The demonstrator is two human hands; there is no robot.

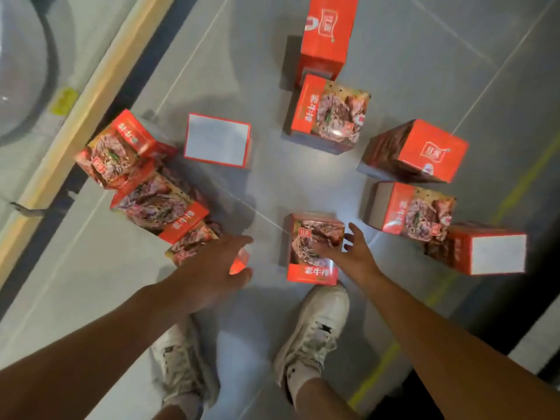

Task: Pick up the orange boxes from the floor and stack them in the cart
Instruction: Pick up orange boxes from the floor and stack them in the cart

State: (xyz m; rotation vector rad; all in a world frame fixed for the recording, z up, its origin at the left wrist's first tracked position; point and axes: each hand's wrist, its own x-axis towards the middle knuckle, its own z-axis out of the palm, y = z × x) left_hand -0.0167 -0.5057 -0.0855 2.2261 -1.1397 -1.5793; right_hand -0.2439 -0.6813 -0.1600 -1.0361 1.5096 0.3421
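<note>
Several orange boxes lie scattered on the grey floor. The nearest box sits just ahead of my right shoe. My right hand reaches over its right side with fingers spread, holding nothing. My left hand hovers with straight fingers over a small box at the low end of a pile on the left. Two more boxes make up that pile. A box showing its white face lies in the middle. No cart can be seen.
More orange boxes lie beyond and to the right. My white shoes stand close to the nearest box. A yellow kerb runs diagonally at left, beside a grey rounded object.
</note>
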